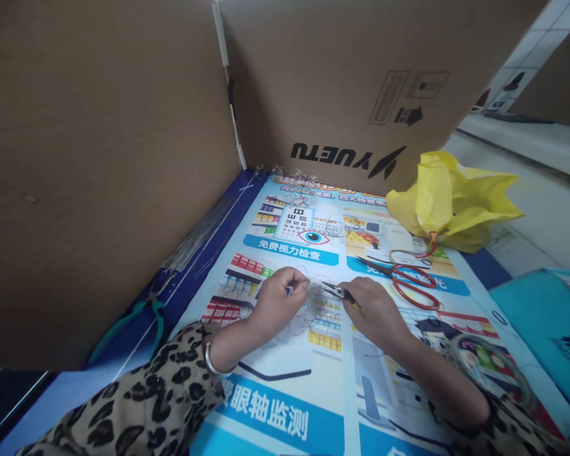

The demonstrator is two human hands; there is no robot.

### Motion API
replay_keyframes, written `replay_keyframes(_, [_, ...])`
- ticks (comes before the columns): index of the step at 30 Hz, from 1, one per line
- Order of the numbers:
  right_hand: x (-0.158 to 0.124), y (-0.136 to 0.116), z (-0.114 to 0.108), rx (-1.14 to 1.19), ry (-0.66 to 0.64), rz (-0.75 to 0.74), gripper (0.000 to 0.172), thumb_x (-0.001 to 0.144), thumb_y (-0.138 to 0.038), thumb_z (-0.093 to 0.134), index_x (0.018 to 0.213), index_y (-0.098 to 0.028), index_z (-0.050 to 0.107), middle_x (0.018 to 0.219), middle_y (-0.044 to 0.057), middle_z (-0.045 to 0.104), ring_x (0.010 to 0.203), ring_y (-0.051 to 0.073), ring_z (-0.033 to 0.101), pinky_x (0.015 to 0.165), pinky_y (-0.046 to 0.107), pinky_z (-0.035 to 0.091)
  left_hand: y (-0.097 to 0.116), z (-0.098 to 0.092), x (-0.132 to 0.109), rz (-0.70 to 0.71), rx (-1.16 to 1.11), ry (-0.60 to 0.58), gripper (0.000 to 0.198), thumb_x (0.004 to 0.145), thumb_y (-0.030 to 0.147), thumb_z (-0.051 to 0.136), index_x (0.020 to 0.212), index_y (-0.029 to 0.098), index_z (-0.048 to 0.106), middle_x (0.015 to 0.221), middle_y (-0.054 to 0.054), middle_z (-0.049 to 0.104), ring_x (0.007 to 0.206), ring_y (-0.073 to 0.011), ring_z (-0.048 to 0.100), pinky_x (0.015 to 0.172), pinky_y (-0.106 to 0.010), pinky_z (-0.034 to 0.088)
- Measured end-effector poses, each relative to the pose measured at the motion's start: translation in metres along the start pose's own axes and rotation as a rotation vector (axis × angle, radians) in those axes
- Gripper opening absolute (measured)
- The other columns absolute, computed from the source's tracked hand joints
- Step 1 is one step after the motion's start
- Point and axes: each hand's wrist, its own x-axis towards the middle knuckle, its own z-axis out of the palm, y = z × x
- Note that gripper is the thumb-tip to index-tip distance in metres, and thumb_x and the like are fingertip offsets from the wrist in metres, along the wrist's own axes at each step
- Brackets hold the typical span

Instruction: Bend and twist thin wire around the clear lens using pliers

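You are risking, I think, that the thin wire [315, 303] is slipping or springing away, because the pliers [338, 291] are biting only its end. Your left hand [279, 299] is pinching the wire tightly above the middle of the counter [285, 392]; your right hand [376, 311] is clenching the pliers' handles.

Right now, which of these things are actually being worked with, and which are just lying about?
In hand: left hand pinching the thin wire piece; right hand holding small pliers to it.
Lying about: red scissors, yellow bag, green-handled pliers, bundle of straight wires, wire coil.
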Motion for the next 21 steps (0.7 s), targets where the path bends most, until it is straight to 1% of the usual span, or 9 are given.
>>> replay_keyframes(4, [-0.0005, 0.0036, 0.0012, 0.004, 0.013, 0.01, 0.02, 0.081, -0.02, 0.049, 0.098, -0.016, 0.06, 0.087, 0.008, 0.062, 0.085, 0.021, 0.055, 0.076, 0.033, 0.042, -0.0013, -0.0008, -0.0002, 0.086, 0.105, 0.054, 0.007, 0.072, 0.013, 0.05, 0.068, 0.017, 0.054, 0.072, 0.0, 0.059, 0.072, -0.0132, 0.055, 0.069, -0.024, 0.04])
replay_keyframes(9, [-0.0002, 0.0047, 0.0, 0.025, -0.003, 0.002, 0.019, 0.08, -0.02, 0.049, 0.096, -0.016, 0.059, 0.088, 0.008, 0.061, 0.085, 0.021, 0.054, 0.077, 0.034, 0.043, -0.002, -0.0015, -0.0003, 0.166, 0.177, 0.076, 0.009, 0.073, 0.011, 0.05, 0.068, 0.018, 0.054, 0.073, -0.001, 0.059, 0.074, -0.0141, 0.055, 0.07, -0.024, 0.041])
replay_keyframes(16, [-0.0007, 0.0024, 0.0015, 0.025, -0.015, 0.033, 0.021, 0.081, -0.021, 0.049, 0.096, -0.015, 0.061, 0.089, 0.008, 0.063, 0.087, 0.02, 0.056, 0.079, 0.032, 0.044, -0.0023, 0.0, -0.0023, 0.214, 0.215, 0.076, 0.009, 0.073, 0.01, 0.051, 0.071, 0.017, 0.056, 0.073, -0.001, 0.06, 0.074, -0.0139, 0.056, 0.069, -0.024, 0.042])
replay_keyframes(21, [-0.0029, 0.0005, 0.0022, -0.023, 0.009, 0.019, 0.023, 0.083, -0.023, 0.047, 0.097, -0.016, 0.063, 0.087, 0.006, 0.066, 0.083, 0.018, 0.061, 0.075, 0.027, 0.046, -0.0031, 0.0011, -0.0019, 0.233, 0.206, 0.096, 0.011, 0.071, 0.008, 0.051, 0.069, 0.017, 0.056, 0.071, 0.0, 0.06, 0.072, -0.0133, 0.056, 0.068, -0.023, 0.042])
